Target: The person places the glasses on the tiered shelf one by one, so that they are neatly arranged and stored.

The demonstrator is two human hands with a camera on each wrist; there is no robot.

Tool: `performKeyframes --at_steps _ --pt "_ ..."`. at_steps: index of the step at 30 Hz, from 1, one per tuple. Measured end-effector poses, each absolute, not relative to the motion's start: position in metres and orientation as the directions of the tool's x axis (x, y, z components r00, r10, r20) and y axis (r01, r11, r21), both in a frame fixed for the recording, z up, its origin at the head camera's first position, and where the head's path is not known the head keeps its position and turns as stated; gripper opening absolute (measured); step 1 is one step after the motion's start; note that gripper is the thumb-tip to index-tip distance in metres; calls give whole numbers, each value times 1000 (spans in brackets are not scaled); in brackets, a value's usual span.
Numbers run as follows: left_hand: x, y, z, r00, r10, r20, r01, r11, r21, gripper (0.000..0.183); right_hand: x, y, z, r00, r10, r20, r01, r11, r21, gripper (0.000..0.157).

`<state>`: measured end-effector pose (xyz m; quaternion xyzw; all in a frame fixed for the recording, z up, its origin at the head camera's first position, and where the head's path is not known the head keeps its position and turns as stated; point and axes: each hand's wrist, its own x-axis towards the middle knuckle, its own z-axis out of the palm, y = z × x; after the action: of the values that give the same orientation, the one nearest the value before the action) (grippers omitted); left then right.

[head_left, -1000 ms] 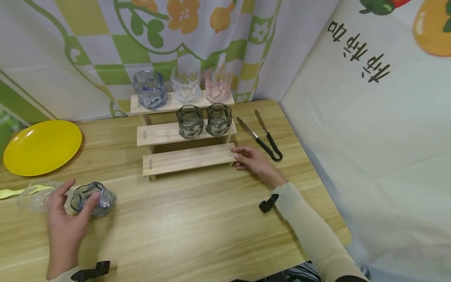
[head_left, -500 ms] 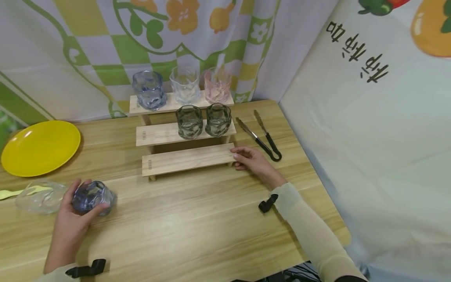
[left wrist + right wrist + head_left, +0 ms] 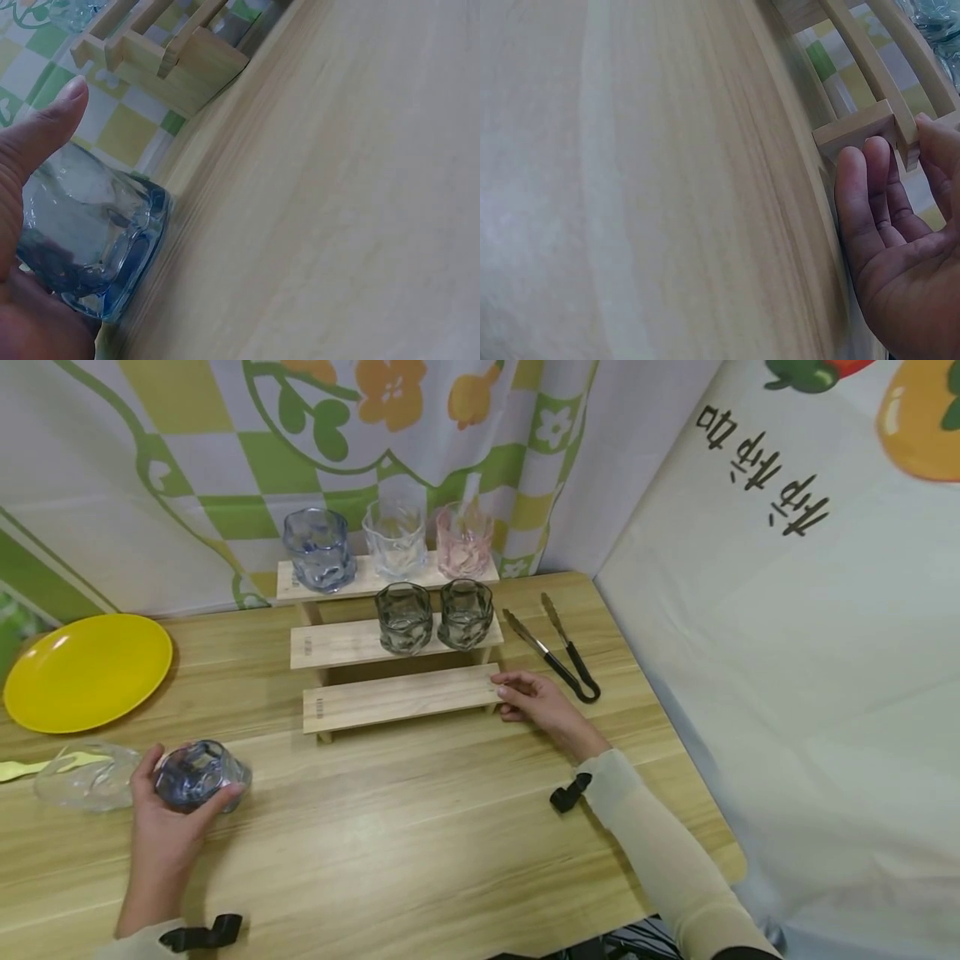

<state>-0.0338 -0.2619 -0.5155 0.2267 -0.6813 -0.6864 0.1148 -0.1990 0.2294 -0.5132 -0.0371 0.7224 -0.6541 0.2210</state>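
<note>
My left hand (image 3: 168, 835) grips a blue glass tumbler (image 3: 201, 774), thumb on its near right side and fingers round its left. The left wrist view shows the tumbler's thick blue base (image 3: 139, 262) right at the tabletop. Over on the right, my right hand (image 3: 546, 706) pinches the right end of the lowest board (image 3: 401, 697) of a three-step wooden rack. In the right wrist view the thumb lies on one face of that board (image 3: 904, 142), while the other fingers are curled below it. The left fingertips are partly hidden behind the tumbler.
Blue (image 3: 320, 552), clear (image 3: 395, 539) and pink (image 3: 465, 542) glasses stand on the top board. Two dark grey glasses (image 3: 405, 620) occupy the middle one. Black-handled tongs (image 3: 570, 668) lie right of the rack. At left are a yellow plate (image 3: 90, 672), a clear dish (image 3: 90, 781) and a yellow fork (image 3: 22, 770).
My left hand has moved slightly right and closed round the tumbler, its thumb shifting from over the rim to the near side. The right hand and the rack have stayed put.
</note>
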Motion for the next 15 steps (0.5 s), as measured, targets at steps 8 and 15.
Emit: performKeyframes --at_steps 8,15 --pt "-34 -252 -514 -810 -561 -174 -176 -51 983 96 -198 230 -514 -902 -347 -256 224 130 -966 36" --pt "-45 -232 -505 -801 -580 -151 -184 -1 983 95 -199 229 -516 -905 -342 -254 225 121 -967 35"
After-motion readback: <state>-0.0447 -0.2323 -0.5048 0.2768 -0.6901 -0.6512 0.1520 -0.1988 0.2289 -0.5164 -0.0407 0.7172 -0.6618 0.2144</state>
